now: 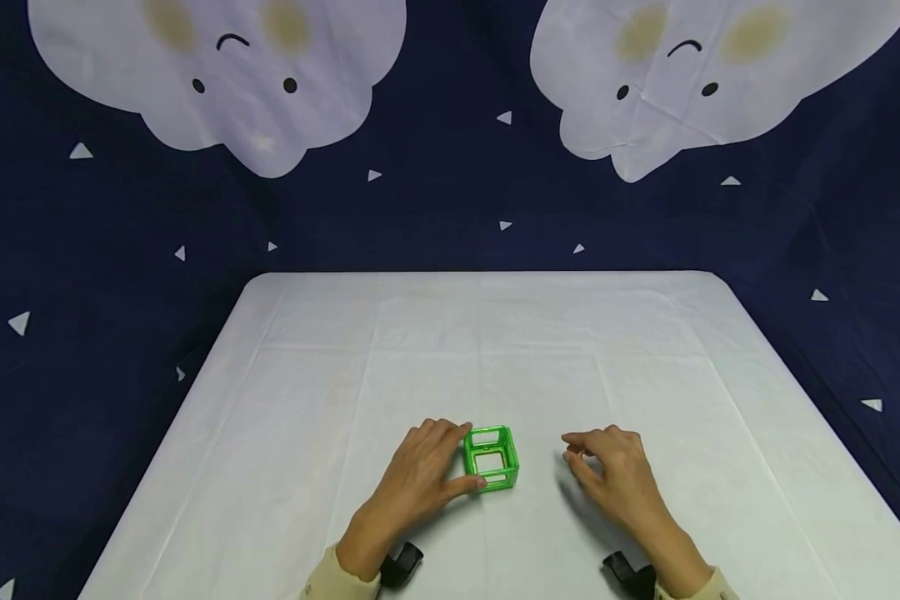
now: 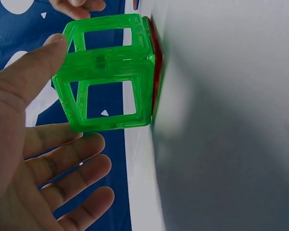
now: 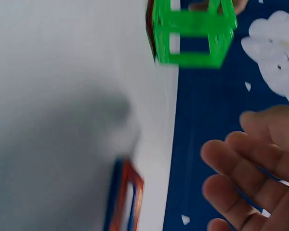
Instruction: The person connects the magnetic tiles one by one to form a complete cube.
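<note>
A cube of green see-through magnetic tiles [image 1: 487,447] stands on the white table, with a red tile [image 2: 156,67] under its base in the left wrist view. My left hand [image 1: 420,468] pinches it from the left side, the thumb on the near edge and the index finger at the far corner. The other left fingers are spread behind it. To the right of the cube, my right hand [image 1: 617,473] hovers with loosely bent fingers and nothing in its grasp. Low in the right wrist view, a blurred red-and-blue tile piece [image 3: 133,178] rests on the table near that hand.
The table is covered with a creased white cloth [image 1: 450,333]. Behind it hangs a dark blue curtain [image 1: 450,225] with white clouds and small triangles. A black strap camera [image 1: 401,567] sits at the left wrist, another [image 1: 630,575] at the right.
</note>
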`<state>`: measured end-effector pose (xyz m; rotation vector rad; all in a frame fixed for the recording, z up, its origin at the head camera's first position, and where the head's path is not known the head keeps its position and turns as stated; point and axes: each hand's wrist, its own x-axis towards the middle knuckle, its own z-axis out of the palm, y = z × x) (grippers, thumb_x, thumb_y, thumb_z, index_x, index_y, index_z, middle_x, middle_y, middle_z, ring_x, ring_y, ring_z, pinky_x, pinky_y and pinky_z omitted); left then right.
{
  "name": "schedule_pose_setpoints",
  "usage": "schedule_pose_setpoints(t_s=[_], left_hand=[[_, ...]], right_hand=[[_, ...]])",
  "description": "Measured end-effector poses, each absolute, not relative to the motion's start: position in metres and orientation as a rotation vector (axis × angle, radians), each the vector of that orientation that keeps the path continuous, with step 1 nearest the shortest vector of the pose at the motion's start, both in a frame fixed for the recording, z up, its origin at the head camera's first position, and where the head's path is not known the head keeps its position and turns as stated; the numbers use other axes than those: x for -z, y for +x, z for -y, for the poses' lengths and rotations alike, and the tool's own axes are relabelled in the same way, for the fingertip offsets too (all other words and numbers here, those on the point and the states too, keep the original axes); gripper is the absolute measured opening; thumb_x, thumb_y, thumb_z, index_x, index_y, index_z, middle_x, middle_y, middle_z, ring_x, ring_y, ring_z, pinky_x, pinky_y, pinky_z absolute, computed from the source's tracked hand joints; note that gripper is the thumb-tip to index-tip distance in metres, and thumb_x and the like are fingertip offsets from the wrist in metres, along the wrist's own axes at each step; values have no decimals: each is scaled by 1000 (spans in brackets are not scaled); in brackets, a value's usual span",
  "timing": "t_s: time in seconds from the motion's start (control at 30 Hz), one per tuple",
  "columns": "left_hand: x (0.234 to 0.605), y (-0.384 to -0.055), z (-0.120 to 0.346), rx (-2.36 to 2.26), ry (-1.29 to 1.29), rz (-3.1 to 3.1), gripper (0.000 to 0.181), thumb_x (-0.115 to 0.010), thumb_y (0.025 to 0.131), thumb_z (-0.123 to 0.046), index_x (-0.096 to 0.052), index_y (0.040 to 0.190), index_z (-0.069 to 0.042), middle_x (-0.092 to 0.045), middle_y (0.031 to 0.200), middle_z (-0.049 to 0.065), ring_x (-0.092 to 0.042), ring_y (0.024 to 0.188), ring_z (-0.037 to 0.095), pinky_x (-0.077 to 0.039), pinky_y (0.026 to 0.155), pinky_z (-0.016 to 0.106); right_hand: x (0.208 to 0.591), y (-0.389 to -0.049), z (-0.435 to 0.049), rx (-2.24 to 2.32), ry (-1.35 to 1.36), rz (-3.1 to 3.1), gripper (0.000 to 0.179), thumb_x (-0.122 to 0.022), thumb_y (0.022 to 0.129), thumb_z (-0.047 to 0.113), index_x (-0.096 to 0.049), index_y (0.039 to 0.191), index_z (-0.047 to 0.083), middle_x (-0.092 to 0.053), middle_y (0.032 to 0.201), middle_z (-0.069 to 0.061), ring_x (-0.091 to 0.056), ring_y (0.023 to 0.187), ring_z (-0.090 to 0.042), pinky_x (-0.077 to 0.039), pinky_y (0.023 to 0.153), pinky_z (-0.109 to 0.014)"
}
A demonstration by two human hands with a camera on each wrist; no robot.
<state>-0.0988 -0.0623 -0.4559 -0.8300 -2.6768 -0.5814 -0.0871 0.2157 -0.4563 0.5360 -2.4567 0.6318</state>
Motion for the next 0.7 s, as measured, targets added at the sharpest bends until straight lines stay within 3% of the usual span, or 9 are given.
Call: schedule_pose_setpoints(t_s=[0.37,0.7], left_hand=[[452,-107,63,528,-873,2737,73,-72,71,-56,-58,127,-13,-61,105,-3,-54,98,13,-43,82,30],[451,-112,66,568,-929,2738,72,-72,71,-55,-58,127,-13,-61,106,-4,-54,98,12,-44,83,30]], right_hand=[[455,-80,-260,-453,439,2789,55,-84,63,31,-66,111,11,-64,99,-2,-48,85,-17,-33,72,-35],[462,-78,-276,-420,419,2945,65,-84,61,35,-63,117,9,-61,103,-4,-49,90,-21,-36,73,-36]])
